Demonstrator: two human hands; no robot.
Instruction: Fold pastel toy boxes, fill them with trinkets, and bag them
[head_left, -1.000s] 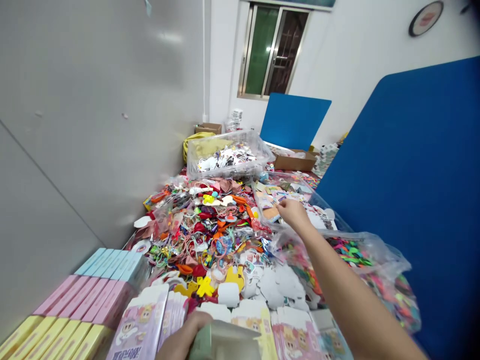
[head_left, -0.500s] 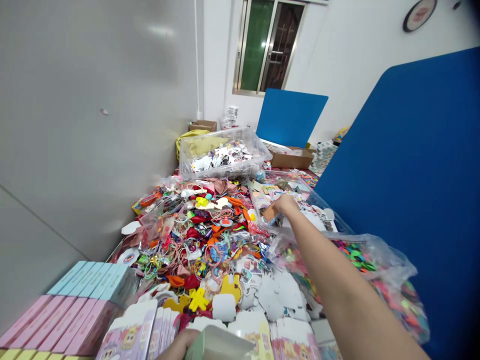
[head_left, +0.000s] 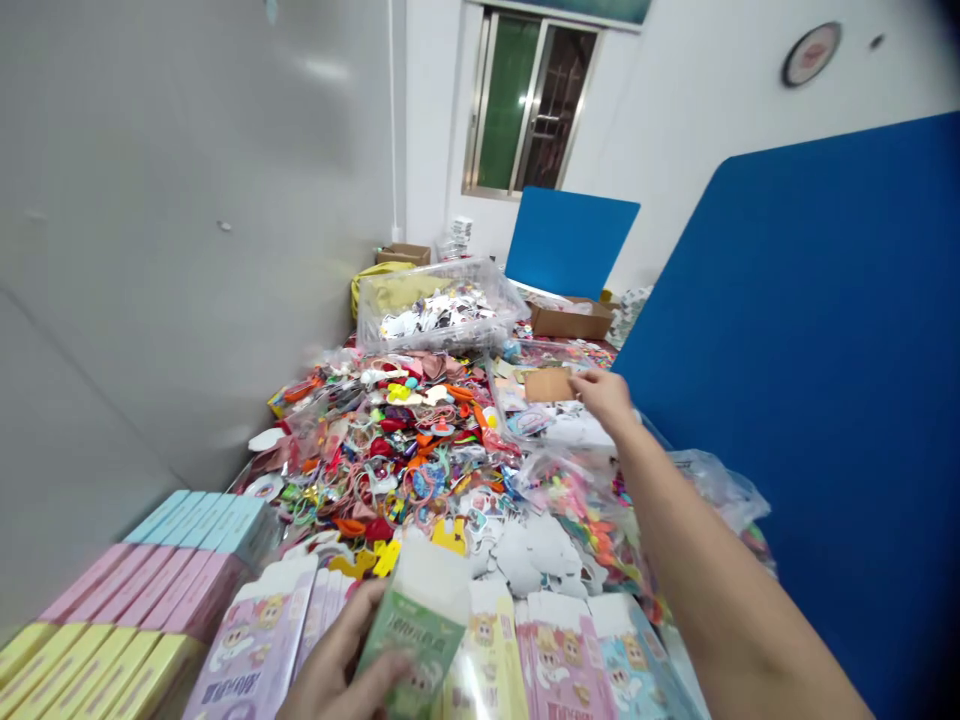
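Observation:
My left hand (head_left: 349,650) is wrapped round a small green cardboard box (head_left: 420,630) with a printed front and a pale top end pointing away from me. Farther off, at the right, my right hand (head_left: 604,392) pinches the right edge of a flat brown card (head_left: 550,385). The card is above a clear plastic bin (head_left: 498,400) of white cutouts and paper pieces. Just left of that bin spreads a heap of small trinkets (head_left: 405,430), with hair ties and orange, red and yellow pieces among them.
Stacked blue, pink and yellow boxes (head_left: 150,580) stand at the lower left. Flat printed cartons (head_left: 555,650) line the near edge. A clear tub (head_left: 367,325) sits at the back. A grey wall (head_left: 150,250) bounds the left, a blue panel (head_left: 810,350) the right.
The green box has risen into view in my left hand, its printed front now showing. My right hand has shifted slightly right, with the brown card now lying flatter and more visible.

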